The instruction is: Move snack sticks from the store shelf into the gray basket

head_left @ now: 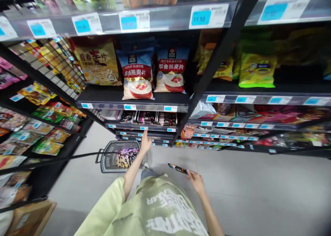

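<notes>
My left hand (146,142) reaches forward with the index finger stretched out at a shelf-edge price label (143,128); nothing shows in it. Just behind that label, cartons of dark stick packets (147,117) stand on the lower shelf. My right hand (196,181), lower and to the right, is closed on one end of a slim dark packet (177,168) with orange and blue print, which points left. On the floor by my left forearm sits a grey shopping basket (107,167) containing loose purple and cream wrapped packets (127,156).
Above the cartons, a black shelf (103,94) bears red-and-blue oatmeal bags (138,74) and a gold cereal bag (97,62). Racks of snack bags (49,146) line the left side, with a cardboard box (33,217) at lower left. A dark strap (64,157) crosses the view.
</notes>
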`<state>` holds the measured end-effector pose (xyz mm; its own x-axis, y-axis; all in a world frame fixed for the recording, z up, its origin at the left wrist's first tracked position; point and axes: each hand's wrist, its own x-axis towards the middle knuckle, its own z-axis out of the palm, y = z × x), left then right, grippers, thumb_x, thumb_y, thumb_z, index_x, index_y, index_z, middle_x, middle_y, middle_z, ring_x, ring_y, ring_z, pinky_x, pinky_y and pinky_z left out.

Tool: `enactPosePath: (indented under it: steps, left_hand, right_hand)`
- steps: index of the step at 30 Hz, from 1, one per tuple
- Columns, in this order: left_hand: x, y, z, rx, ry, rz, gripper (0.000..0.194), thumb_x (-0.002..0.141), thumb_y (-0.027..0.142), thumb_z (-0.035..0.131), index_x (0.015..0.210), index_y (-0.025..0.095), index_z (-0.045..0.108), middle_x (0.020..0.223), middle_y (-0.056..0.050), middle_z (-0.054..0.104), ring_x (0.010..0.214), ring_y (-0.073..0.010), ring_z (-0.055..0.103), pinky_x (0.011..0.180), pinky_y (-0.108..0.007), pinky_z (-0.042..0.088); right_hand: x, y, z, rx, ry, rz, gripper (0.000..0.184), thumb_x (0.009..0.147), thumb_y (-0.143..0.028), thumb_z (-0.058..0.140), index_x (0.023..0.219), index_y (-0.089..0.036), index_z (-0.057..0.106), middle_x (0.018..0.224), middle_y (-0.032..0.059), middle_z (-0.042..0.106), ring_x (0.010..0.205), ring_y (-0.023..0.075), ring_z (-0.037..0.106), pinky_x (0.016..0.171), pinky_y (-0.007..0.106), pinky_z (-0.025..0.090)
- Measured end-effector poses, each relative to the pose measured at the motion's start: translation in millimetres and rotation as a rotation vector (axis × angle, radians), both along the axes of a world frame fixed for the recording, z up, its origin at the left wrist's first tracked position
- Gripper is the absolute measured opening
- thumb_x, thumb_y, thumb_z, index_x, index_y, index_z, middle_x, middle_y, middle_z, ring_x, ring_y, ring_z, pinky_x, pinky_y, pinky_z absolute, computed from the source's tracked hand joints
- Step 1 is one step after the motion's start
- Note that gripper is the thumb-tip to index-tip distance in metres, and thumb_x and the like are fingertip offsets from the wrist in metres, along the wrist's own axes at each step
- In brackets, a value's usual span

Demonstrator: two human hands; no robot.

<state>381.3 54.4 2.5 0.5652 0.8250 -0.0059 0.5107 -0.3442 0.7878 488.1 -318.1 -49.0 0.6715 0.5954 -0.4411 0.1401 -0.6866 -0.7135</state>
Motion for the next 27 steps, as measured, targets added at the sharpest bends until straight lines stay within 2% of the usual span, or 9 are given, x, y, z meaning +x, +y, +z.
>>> enactPosePath:
  steps: [2,4,8,13,17,20,23,25,27]
  left_hand:
    - [26,26,9.8,0.047,0.138,-0.020,0.079,0.080,0.008,0.054,0.156,0.012,0.032,0.165,-0.019,0.025,0.152,-0.0327,0.023,0.124,-0.049,0.022]
    - [47,48,15.4,0.102,0.271,-0.061,0.085,0.078,0.007,0.058,0.158,0.013,0.029,0.168,-0.020,0.012,0.154,-0.0382,0.014,0.124,-0.055,0.018]
    - [75,81,13.4,0.152,0.490,-0.104,0.092,0.076,0.012,0.065,0.159,0.023,0.025,0.169,-0.017,-0.002,0.152,-0.0486,0.000,0.118,-0.069,0.015]
    - [92,110,-4.7,0.129,0.607,-0.172,0.080,0.079,0.016,0.061,0.154,0.025,0.038,0.168,-0.017,0.010,0.152,-0.0485,-0.003,0.115,-0.075,0.003]
    - [99,120,-17.0,0.155,0.651,-0.214,0.075,0.078,0.017,0.060,0.151,0.027,0.044,0.167,-0.015,0.020,0.152,-0.0472,-0.001,0.112,-0.077,-0.001]
    - [99,118,-19.6,0.152,0.637,-0.211,0.081,0.076,0.013,0.061,0.154,0.023,0.038,0.167,-0.018,0.017,0.152,-0.0479,0.000,0.113,-0.077,0.006]
    - [79,97,-21.8,0.199,0.447,-0.213,0.086,0.075,0.007,0.060,0.156,0.014,0.030,0.168,-0.020,0.010,0.154,-0.0422,0.004,0.120,-0.064,0.016]
    - [53,69,-26.7,0.209,0.276,-0.239,0.077,0.079,0.006,0.055,0.153,0.013,0.034,0.166,-0.019,0.019,0.154,-0.0337,0.015,0.123,-0.053,0.021]
    - [21,34,-34.6,0.122,0.168,-0.359,0.061,0.086,0.010,0.048,0.146,0.015,0.045,0.157,-0.017,0.038,0.148,-0.0284,0.032,0.122,-0.049,0.027]
  right_hand:
    - [-4,-14,-3.5,-0.010,0.019,-0.034,0.066,0.085,-0.077,0.032,0.087,-0.024,0.071,0.085,0.0143,0.079,0.090,0.0349,0.074,0.080,0.037,0.052]
    - [-10,-20,-4.2,-0.002,0.055,-0.077,0.061,0.083,-0.077,0.034,0.080,-0.028,0.069,0.084,0.0140,0.079,0.090,0.0367,0.074,0.081,0.040,0.052]
    - [-24,-12,-2.0,0.013,0.111,-0.191,0.051,0.076,-0.080,0.040,0.068,-0.036,0.066,0.081,0.0152,0.078,0.088,0.0409,0.073,0.083,0.047,0.052]
    - [-35,18,5.5,0.024,0.183,-0.353,0.054,0.068,-0.085,0.041,0.065,-0.039,0.068,0.078,0.0155,0.078,0.087,0.0419,0.074,0.082,0.051,0.056]
    - [-38,47,13.1,0.043,0.220,-0.417,0.062,0.063,-0.091,0.044,0.062,-0.034,0.067,0.079,0.0170,0.077,0.084,0.0426,0.074,0.075,0.052,0.058]
    - [-34,66,15.8,0.067,0.202,-0.391,0.065,0.062,-0.093,0.046,0.059,-0.031,0.065,0.077,0.0181,0.077,0.081,0.0426,0.074,0.072,0.052,0.059]
    - [-27,80,18.0,0.096,0.171,-0.354,0.066,0.067,-0.091,0.047,0.068,-0.029,0.068,0.079,0.0179,0.077,0.082,0.0417,0.074,0.074,0.051,0.058]
    - [-21,86,20.5,0.102,0.147,-0.320,0.066,0.072,-0.089,0.047,0.075,-0.027,0.070,0.081,0.0173,0.078,0.084,0.0409,0.073,0.077,0.050,0.058]
    - [-14,93,23.3,0.107,0.120,-0.268,0.066,0.076,-0.085,0.047,0.080,-0.024,0.071,0.081,0.0164,0.078,0.084,0.0395,0.073,0.080,0.049,0.056]
